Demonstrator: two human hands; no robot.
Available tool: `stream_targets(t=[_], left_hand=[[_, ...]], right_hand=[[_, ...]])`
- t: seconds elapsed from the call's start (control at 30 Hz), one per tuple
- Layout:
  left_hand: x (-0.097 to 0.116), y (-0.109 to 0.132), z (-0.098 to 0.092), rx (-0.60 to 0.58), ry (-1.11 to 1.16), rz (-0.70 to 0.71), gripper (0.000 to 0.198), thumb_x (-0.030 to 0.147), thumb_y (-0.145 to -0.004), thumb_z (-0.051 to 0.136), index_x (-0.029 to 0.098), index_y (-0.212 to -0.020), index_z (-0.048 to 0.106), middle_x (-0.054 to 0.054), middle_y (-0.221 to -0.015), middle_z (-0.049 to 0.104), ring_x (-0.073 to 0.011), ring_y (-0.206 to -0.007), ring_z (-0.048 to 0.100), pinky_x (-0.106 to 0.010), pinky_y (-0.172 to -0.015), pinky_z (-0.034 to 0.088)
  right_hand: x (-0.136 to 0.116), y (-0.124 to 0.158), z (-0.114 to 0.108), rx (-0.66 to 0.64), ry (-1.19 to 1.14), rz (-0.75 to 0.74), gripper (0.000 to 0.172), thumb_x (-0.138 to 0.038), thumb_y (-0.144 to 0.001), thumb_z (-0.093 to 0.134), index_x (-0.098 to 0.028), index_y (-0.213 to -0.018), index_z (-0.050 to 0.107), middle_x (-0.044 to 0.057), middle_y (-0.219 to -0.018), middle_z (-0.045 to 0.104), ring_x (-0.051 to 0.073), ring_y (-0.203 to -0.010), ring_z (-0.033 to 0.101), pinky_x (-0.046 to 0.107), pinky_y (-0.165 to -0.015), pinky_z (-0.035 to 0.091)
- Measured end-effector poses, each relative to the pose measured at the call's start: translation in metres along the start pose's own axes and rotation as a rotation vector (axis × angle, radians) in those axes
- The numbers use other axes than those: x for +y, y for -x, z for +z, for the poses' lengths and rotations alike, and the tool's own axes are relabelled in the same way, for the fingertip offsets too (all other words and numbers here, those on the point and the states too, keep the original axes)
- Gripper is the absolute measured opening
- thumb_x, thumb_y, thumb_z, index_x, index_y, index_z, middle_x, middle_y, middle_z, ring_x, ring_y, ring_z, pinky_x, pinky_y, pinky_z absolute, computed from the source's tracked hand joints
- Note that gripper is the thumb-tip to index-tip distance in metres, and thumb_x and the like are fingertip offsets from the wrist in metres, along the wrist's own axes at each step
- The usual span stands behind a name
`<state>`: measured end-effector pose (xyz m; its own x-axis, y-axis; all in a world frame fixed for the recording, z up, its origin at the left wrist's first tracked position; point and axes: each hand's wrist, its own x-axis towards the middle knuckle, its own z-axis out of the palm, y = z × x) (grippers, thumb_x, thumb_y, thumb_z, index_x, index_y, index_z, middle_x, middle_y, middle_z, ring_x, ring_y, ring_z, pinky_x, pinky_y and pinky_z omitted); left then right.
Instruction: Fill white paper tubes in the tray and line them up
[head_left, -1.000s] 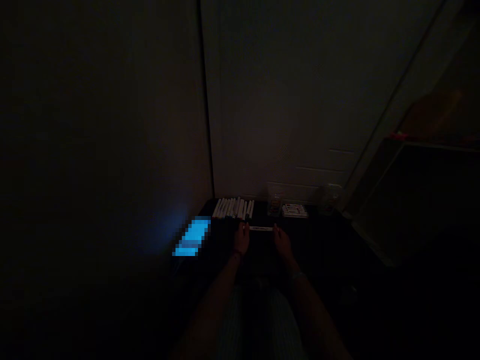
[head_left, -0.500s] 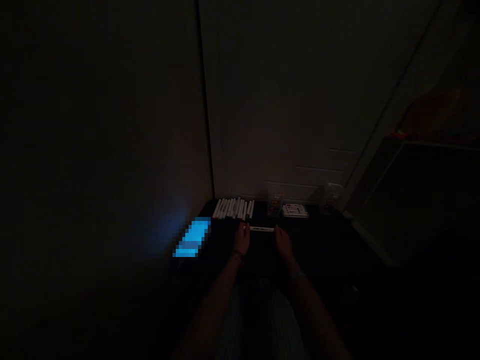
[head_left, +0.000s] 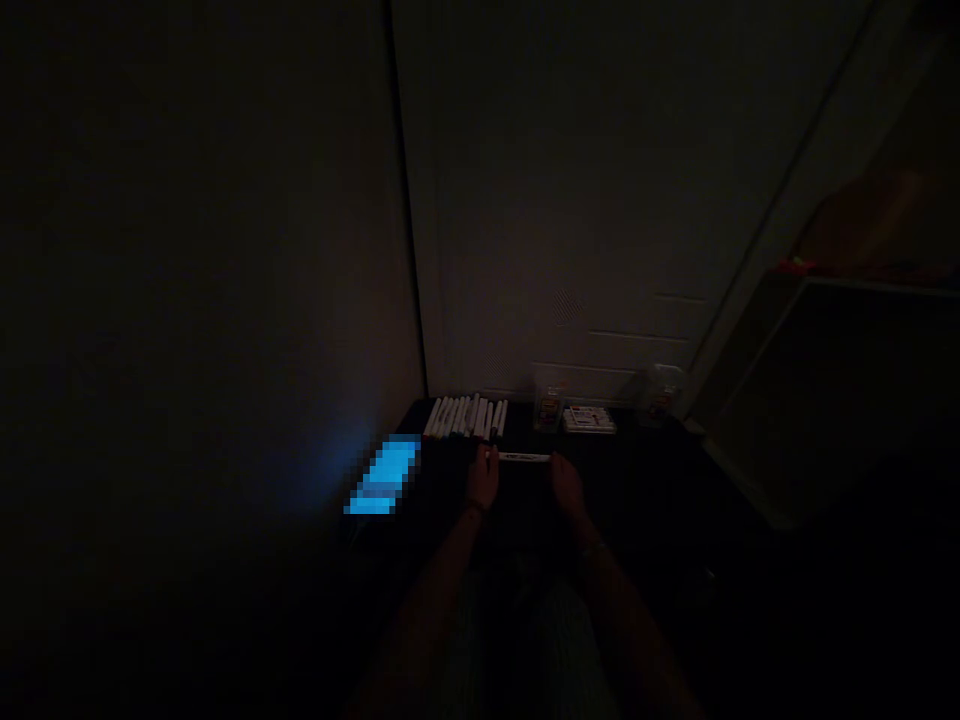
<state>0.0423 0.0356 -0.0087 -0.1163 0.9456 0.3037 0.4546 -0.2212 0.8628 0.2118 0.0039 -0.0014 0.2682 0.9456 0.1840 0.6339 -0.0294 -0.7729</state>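
A white marker [head_left: 524, 457] lies level between my two hands over the dark table. My left hand [head_left: 483, 480] pinches its left end, and my right hand [head_left: 566, 483] pinches its right end. Beyond my left hand, several white markers [head_left: 465, 417] lie side by side in a row at the back of the table. The scene is very dark, so fine detail of the fingers is lost.
On the left of the table [head_left: 637, 500] glows a blurred blue screen [head_left: 384, 475]. Along the back stand a clear container [head_left: 549, 405], a flat white stack [head_left: 589, 419] and another clear container [head_left: 663, 395], near the wall.
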Motion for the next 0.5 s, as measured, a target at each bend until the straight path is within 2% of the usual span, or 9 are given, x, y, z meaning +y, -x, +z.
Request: stream_targets(t=[0.1,0.27,0.5], left_hand=[[-0.004,-0.001,0.001,-0.003,-0.002,0.030,0.023,0.036,-0.086,0.033,0.019,-0.085,0.048,-0.004,-0.072,0.060,-0.0130,-0.064,0.056,-0.020,-0.058,0.036],[-0.011,-0.004,0.004,0.004,-0.012,0.011,0.024,0.038,-0.086,0.031,0.020,-0.086,0.047,-0.002,-0.065,0.057,-0.0126,-0.057,0.055,-0.020,-0.053,0.034],[-0.004,-0.001,0.001,0.021,-0.007,0.022,0.025,0.038,-0.086,0.032,0.019,-0.085,0.048,-0.001,-0.063,0.056,-0.0119,-0.056,0.054,-0.019,-0.053,0.034]], right_hand=[[0.004,0.000,0.005,-0.013,0.018,0.025,0.042,-0.038,-0.085,0.019,-0.021,-0.074,0.056,0.001,-0.070,0.059,0.013,-0.063,0.051,0.020,-0.057,0.033],[0.010,-0.001,0.011,0.017,0.035,0.009,0.042,-0.043,-0.084,0.022,-0.021,-0.074,0.057,0.001,-0.072,0.060,0.013,-0.064,0.052,0.020,-0.054,0.032],[0.009,-0.001,0.009,0.009,0.059,0.028,0.043,-0.045,-0.082,0.023,-0.021,-0.074,0.058,0.001,-0.068,0.059,0.013,-0.060,0.051,0.019,-0.052,0.031]])
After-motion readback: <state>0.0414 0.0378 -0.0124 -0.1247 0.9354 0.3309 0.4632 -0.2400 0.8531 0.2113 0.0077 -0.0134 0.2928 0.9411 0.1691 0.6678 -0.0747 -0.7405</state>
